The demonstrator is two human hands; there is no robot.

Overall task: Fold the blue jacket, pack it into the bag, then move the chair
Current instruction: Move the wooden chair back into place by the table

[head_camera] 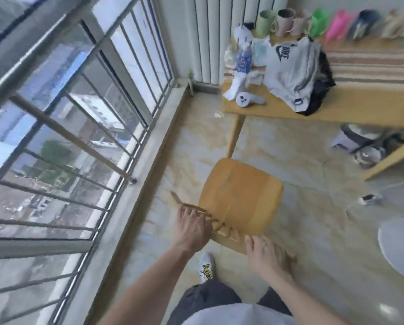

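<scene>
Both hands grip the wooden chair (241,195) by its backrest on the marbled floor (302,231) beside the barred window (67,113): my left hand (192,227) and right hand (265,255) are curled over the top rail. Farther right, a white bag (292,73) reading "NIKE" sits on the tabletop (360,102).

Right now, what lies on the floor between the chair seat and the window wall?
Nothing. In the head view, the stretch from the chair seat to the window wall is bare tiled floor.
</scene>
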